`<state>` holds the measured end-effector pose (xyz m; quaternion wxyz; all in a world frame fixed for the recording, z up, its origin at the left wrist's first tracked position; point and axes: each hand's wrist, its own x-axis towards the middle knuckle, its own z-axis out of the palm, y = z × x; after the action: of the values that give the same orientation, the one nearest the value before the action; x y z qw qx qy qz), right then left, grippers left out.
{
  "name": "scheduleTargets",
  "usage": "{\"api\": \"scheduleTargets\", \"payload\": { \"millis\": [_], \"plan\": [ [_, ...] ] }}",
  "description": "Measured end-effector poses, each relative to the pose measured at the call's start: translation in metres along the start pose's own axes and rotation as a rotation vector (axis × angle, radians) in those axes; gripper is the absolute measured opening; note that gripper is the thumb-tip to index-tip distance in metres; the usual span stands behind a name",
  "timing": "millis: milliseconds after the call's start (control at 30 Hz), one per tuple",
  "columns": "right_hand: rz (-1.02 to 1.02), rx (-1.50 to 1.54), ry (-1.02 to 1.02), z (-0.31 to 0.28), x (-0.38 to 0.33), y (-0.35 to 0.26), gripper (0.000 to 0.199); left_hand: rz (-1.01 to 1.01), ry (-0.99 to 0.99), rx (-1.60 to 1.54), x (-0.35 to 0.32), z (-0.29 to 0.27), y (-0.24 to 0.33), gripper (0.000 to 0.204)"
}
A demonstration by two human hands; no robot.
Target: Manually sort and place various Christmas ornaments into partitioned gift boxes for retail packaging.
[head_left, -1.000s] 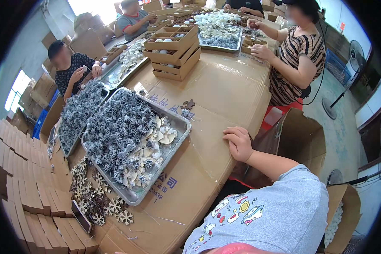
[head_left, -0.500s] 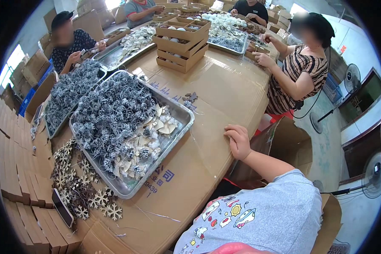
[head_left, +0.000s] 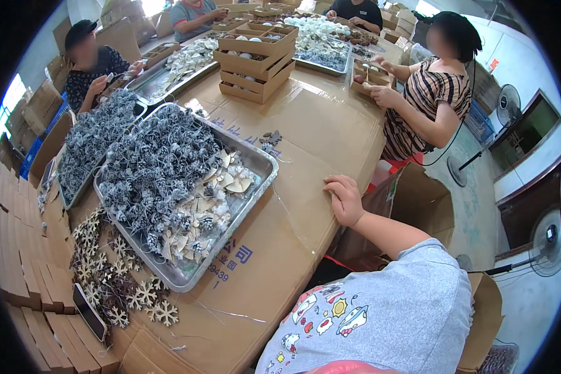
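Observation:
My right hand (head_left: 345,200) rests on the near right edge of the cardboard-covered table (head_left: 305,156). Its fingers are loosely bent on the surface, with nothing visible in them. My left hand is out of view. Left of the right hand lies a metal tray (head_left: 265,163) heaped with small frosted pinecones (head_left: 159,153). Pale wooden cut-out pieces (head_left: 234,181) fill its right side. Beside the tray's near left corner are wooden snowflakes (head_left: 146,293) on dark stems. A few small dark cut-outs (head_left: 270,138) lie beyond the tray.
Stacked divided cardboard boxes (head_left: 255,62) stand mid-table. A phone (head_left: 89,311) leans by cardboard stacks (head_left: 22,249) at left. Several co-workers sit around; one in stripes (head_left: 433,100) handles a divided box (head_left: 369,75). An open carton (head_left: 417,196) and fans (head_left: 508,105) are at right.
The whole view has shifted slightly, moving the scene leftward. My right hand stays on the table edge. The striped co-worker's hands have come down to a divided box.

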<state>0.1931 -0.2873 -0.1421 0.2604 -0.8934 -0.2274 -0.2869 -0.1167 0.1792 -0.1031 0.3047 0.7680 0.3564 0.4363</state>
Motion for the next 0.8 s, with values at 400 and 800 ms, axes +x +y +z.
{"api": "scheduleTargets", "payload": {
  "millis": [400,800],
  "plan": [
    [0.155,-0.271,0.101,-0.061,0.096,0.070,0.020,-0.036,-0.042,-0.062,0.010,-0.002,-0.033,0.025],
    [0.228,-0.082,-0.524,-0.045,0.107,0.074,0.046,-0.126,-0.034,-0.115,0.008,0.001,-0.022,0.027]
  ]
}}
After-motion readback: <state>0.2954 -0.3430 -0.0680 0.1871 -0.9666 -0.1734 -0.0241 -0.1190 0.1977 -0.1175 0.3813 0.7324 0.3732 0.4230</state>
